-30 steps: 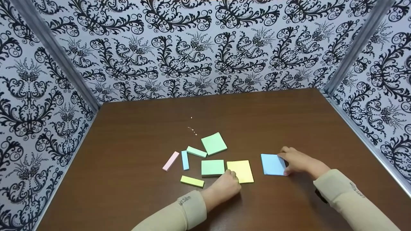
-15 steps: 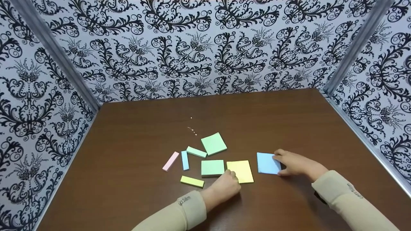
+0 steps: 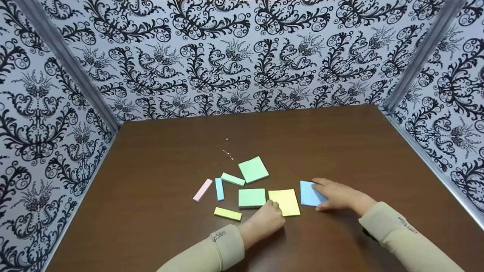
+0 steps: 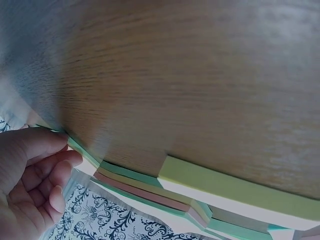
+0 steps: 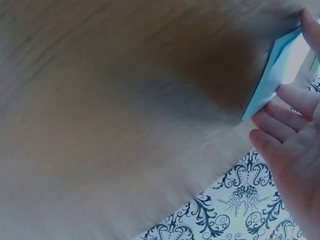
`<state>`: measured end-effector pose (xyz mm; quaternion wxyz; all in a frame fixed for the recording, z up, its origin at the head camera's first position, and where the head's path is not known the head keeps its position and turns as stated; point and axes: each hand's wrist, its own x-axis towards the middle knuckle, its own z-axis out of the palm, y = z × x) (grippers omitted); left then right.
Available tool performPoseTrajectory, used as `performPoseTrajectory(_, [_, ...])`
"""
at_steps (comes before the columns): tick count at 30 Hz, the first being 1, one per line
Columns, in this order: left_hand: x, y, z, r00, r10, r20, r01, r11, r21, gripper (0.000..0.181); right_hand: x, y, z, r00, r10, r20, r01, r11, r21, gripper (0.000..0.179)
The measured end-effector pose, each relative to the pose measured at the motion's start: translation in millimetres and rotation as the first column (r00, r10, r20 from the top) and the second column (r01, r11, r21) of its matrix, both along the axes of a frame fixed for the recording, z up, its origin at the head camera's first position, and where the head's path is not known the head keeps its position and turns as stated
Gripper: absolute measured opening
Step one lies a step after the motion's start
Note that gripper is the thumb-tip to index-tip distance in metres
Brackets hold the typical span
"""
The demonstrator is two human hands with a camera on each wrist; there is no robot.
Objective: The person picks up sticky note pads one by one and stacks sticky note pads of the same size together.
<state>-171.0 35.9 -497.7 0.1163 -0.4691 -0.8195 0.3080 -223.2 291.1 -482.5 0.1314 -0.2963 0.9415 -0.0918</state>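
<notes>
My left hand (image 3: pixel 266 218) has its fingers curled at the near-left corner of a yellow sticky note pad (image 3: pixel 287 204), pinching that edge; in the left wrist view the thumb (image 4: pixel 37 142) meets the pad's side. On the right, my right hand (image 3: pixel 334 194) holds a blue sticky note pad (image 3: pixel 309 193) between thumb and fingers, covering its right part. The blue pad (image 5: pixel 262 92) stays low over the table in the right wrist view. A narrow gap separates the blue and yellow pads. Left of the yellow one lies a thicker green-topped pad stack (image 3: pixel 252 197).
Behind the stack is another green pad (image 3: pixel 253 169). Narrow note strips lie to the left: pink (image 3: pixel 202 190), blue (image 3: pixel 219 189), green (image 3: pixel 233 179) and yellow-green (image 3: pixel 227 214). Small pale specks (image 3: pixel 228 153) dot the brown table (image 3: pixel 159 151), which patterned walls (image 3: pixel 242 56) enclose.
My right hand has moved left with the blue pad, bringing it closer to the yellow one, and now covers more of it. My left hand and the other pads keep their places.
</notes>
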Motion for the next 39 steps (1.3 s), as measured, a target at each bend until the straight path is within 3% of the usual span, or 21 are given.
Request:
performPoseTrajectory(11, [-0.9,-0.5,-1.7,1.000,-0.004,-0.004,0.004,1.000,0.011,0.017,-2.1,3.0,-7.7,0.993,0.068,-0.094,-0.067,0.998,0.007,0.067])
performPoseTrajectory(17, [0.0,-1.1,-1.5,1.000,0.021,0.012,-0.021,1.000,0.013,0.016,-2.0,3.6,-15.7,0.974,0.113,-0.195,-0.107,0.993,0.042,0.066])
performPoseTrajectory(23, [-1.8,-2.7,-1.2,1.000,0.014,0.009,-0.014,1.000,0.024,0.017,-0.7,2.6,-17.4,0.962,0.141,-0.234,-0.131,0.990,0.059,0.066])
performPoseTrajectory(28, [-3.3,-3.7,-1.0,1.000,-0.001,0.014,0.001,0.999,0.044,0.017,-2.5,3.2,-13.3,0.962,0.153,-0.227,-0.141,0.988,0.068,0.067])
performPoseTrajectory(35, [-4.0,-5.5,-2.8,1.000,-0.020,0.013,0.018,0.994,0.103,0.017,-2.9,-5.7,-4.8,0.982,0.109,-0.155,-0.106,0.994,0.026,0.068])
performPoseTrajectory(39, [-3.8,-5.6,-3.1,0.999,-0.032,0.001,0.032,0.994,0.105,0.018,-1.4,-20.4,-5.4,0.974,0.157,-0.164,-0.161,0.987,-0.012,0.067])
